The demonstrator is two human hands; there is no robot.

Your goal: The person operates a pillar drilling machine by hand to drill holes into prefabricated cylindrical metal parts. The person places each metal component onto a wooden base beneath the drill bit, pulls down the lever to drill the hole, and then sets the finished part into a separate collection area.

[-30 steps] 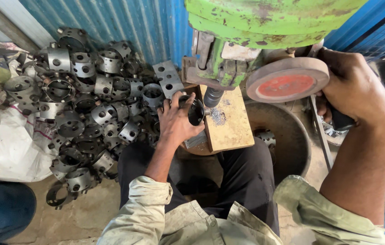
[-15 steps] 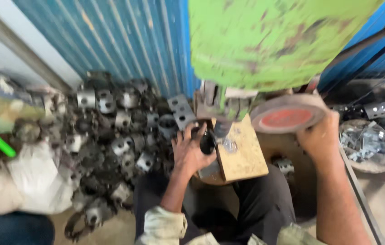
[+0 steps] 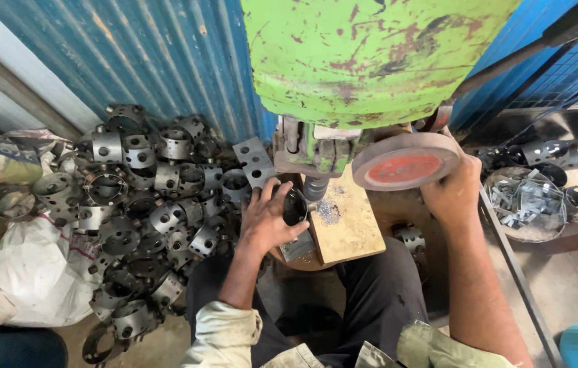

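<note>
Metal ring (image 3: 294,204) sits under the drill bit (image 3: 314,189), clasped in the left hand (image 3: 266,219)'s grip; right hand (image 3: 451,194) clutches the red-faced wheel (image 3: 404,162); a heap of rings (image 3: 146,204) left of that grip looks mostly undrilled.

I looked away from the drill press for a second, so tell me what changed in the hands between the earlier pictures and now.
The right hand slid off the far side of the round red-faced metal wheel to its near rim, fingers on the edge. The view also shifted. Unchanged: the left hand holds the dark metal ring against the wooden block under the green drill press; the pile of grey metal rings lies alongside.
</note>
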